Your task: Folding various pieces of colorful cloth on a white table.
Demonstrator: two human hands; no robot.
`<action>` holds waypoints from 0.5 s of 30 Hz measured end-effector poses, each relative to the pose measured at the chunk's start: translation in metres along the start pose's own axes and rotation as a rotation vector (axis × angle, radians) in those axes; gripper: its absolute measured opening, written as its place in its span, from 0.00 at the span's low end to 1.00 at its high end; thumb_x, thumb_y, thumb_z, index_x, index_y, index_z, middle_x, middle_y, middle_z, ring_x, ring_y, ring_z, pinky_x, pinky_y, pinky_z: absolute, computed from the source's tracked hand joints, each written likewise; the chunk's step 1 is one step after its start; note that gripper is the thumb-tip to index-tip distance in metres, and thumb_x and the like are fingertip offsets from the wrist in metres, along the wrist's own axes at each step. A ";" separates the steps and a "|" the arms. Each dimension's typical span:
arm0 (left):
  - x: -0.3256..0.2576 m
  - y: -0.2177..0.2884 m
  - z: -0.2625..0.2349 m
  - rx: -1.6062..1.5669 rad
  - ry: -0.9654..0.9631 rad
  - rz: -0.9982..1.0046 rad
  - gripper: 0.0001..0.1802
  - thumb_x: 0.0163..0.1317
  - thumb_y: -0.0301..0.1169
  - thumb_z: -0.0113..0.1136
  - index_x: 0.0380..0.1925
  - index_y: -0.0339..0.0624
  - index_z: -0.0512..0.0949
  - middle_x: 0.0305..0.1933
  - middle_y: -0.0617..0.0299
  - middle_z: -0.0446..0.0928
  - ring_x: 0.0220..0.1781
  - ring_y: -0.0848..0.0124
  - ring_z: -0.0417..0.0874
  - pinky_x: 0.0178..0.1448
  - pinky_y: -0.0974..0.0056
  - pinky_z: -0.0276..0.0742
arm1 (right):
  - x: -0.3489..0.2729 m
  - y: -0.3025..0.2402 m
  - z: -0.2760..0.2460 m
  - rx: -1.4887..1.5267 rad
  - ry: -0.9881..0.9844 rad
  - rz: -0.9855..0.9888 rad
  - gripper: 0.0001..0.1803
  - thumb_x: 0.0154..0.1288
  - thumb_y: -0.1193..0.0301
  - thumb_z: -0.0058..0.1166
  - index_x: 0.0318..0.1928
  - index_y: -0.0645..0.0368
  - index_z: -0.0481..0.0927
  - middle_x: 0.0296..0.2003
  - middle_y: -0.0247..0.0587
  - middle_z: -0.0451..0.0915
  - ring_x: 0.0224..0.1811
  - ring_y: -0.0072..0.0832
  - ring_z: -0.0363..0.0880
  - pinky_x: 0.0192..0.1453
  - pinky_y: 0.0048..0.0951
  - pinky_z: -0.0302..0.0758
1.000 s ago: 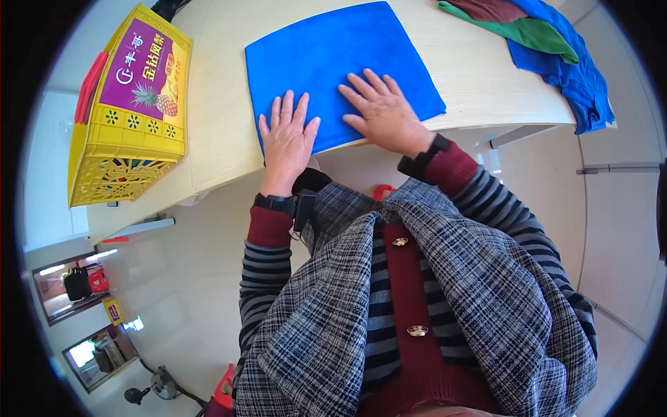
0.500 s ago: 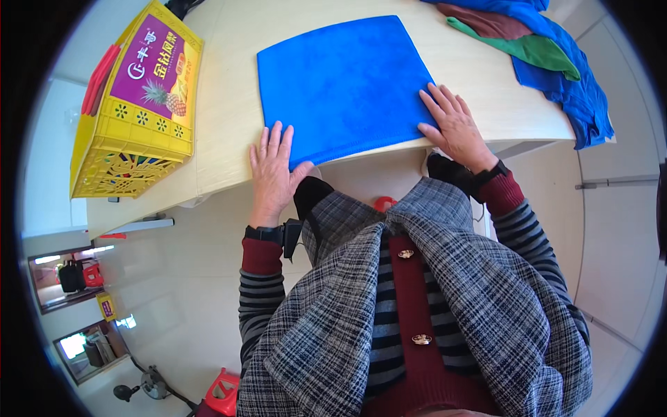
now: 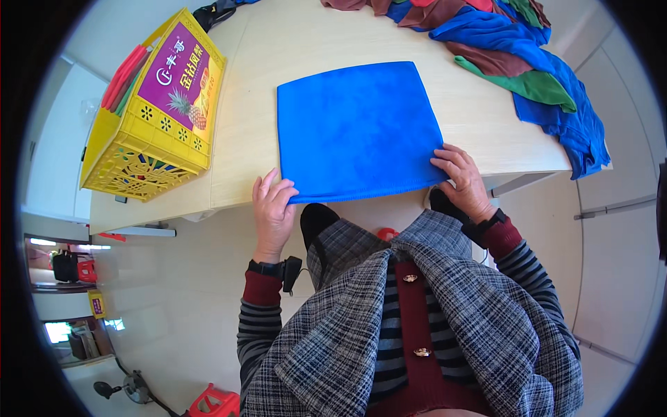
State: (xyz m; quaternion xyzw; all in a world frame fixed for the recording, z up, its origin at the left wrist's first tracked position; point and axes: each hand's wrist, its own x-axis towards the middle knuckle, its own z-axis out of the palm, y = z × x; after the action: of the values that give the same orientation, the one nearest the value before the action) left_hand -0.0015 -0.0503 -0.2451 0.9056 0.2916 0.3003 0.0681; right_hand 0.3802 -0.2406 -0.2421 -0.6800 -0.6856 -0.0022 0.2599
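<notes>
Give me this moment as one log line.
Left hand: at near-left corner of blue rectangular cloth | Right hand: at its near-right corner | Yellow rectangular plastic crate: left of cloth

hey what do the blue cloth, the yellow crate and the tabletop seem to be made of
Blue cloth: soft textile, perhaps microfibre, matte and faintly mottled, with a stitched-looking near edge. Yellow crate: probably moulded plastic, slightly glossy, with patterned cut-outs in its walls. Tabletop: pale wood or a wood-look laminate, smooth with a soft sheen; I can't tell which.
</notes>
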 end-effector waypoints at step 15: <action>0.107 -0.033 -0.044 -0.693 -0.157 -0.524 0.08 0.67 0.29 0.64 0.41 0.34 0.81 0.36 0.70 0.78 0.39 0.81 0.75 0.44 0.74 0.71 | 0.123 0.040 -0.076 0.517 -0.301 0.297 0.14 0.68 0.67 0.61 0.46 0.66 0.82 0.31 0.38 0.81 0.35 0.22 0.78 0.45 0.26 0.76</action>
State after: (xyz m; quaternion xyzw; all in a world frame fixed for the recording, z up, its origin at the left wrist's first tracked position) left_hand 0.0266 0.0360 -0.1656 0.7449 0.3872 0.2833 0.4637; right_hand 0.4522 -0.1503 -0.1465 -0.6768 -0.5876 0.3103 0.3170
